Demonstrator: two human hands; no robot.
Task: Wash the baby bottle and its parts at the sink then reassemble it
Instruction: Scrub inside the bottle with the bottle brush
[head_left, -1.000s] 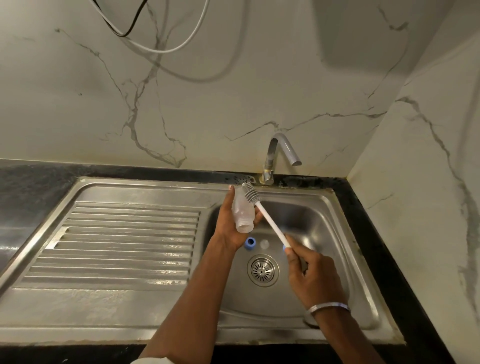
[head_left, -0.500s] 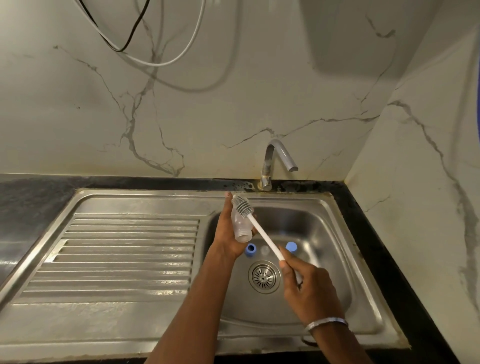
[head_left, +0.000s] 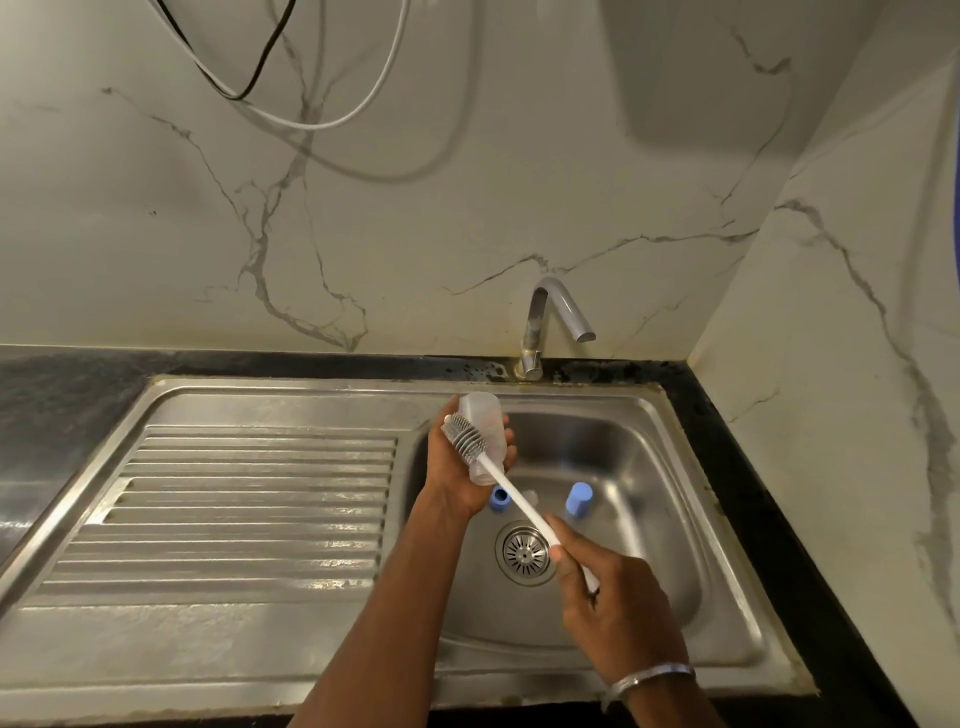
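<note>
Head view: scrubbing step, brushing the bottle's outside above the sink.
Left hand (head_left: 460, 475) is gripping the clear plastic baby bottle (head_left: 485, 410) over the steel sink basin (head_left: 623, 467). Right hand (head_left: 613, 597) is pinching the white-handled grey bottle brush (head_left: 514, 499). Next, probably aiming the bristles into the bottle's opening.

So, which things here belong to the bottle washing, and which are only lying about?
For the job:
bottle in the left hand
brush in the right hand
blue ring and blue cap in the sink
tap

Just there:
hanging cables
drainboard
bangle
</note>
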